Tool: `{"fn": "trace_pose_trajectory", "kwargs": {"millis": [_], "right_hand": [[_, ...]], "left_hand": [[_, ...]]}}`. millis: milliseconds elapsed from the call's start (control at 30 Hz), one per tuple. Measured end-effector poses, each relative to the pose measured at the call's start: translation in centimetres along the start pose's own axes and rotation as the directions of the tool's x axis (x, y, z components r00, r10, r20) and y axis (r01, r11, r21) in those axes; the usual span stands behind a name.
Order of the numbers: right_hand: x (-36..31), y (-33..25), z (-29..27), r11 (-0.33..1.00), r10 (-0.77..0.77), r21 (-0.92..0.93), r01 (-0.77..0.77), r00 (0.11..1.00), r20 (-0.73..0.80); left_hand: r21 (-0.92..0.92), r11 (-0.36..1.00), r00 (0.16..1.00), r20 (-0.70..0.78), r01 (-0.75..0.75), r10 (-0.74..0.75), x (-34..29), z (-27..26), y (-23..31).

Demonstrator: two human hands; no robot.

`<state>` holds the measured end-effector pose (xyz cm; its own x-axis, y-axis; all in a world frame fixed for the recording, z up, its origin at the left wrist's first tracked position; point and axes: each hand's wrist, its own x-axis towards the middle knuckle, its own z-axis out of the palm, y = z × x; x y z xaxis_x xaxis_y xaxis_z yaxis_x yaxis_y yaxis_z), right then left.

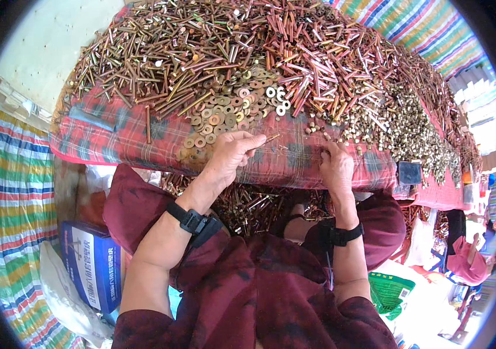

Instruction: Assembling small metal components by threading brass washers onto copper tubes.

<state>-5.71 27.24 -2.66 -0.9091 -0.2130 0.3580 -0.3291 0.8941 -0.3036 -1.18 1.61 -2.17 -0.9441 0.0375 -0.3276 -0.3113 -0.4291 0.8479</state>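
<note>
Between the thumb and fingers of my left hand (233, 154) is a thin brass-coloured bolt (272, 138), its free end pointing right over the plaid cloth (300, 166). My right hand (337, 166) has its fingers curled and its fingertips down at the cloth, by the near edge of a spread of small brass nuts (399, 125). Whatever those fingertips grip, if anything, is too small to see. Flat washers (216, 119) lie just beyond my left hand, with a few white rings (281, 107) at their right side.
Long bolts (166, 64) are heaped at the far left, reddish metal sleeves (323, 70) at the far middle and right. A dark square block (409, 173) sits on the cloth's right end. More metal pieces lie below, between my legs. A blue box (91, 264) stands left; another person (470, 259) is far right.
</note>
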Motion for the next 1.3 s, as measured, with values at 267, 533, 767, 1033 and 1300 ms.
{"fn": "trace_pose_trajectory", "kwargs": {"millis": [267, 533, 767, 1033, 1300], "right_hand": [[0.0, -4.3, 0.6, 0.398, 0.111, 0.867, -0.3, 0.954, 0.279], [-0.3, -8.4, 0.3, 0.293, 0.013, 0.925, -0.244, 0.968, 0.251], [-0.5, -8.8, 0.7, 0.377, -0.016, 0.899, -0.225, 0.968, 0.249], [0.0, -9.1, -0.6, 0.648, 0.038, 0.686, -0.33, 0.914, 0.403], [0.1, -10.1, -0.9, 0.573, -0.082, 0.816, -0.071, 0.986, 0.143]], "left_hand": [[0.026, 1.0, 1.0, -0.003, -0.005, 0.005, -0.9, 0.2, 0.9], [0.074, 0.997, 1.0, -0.005, -0.011, 0.012, -1.8, -0.2, 1.5], [0.173, 0.983, 0.998, 0.008, -0.061, 0.061, -1.9, -0.7, 1.6], [0.44, 0.839, 0.944, 0.07, -0.319, 0.322, -2.1, -0.9, 1.3], [0.373, 0.885, 0.96, 0.07, -0.277, 0.271, -1.7, -1.2, 1.0]]}}
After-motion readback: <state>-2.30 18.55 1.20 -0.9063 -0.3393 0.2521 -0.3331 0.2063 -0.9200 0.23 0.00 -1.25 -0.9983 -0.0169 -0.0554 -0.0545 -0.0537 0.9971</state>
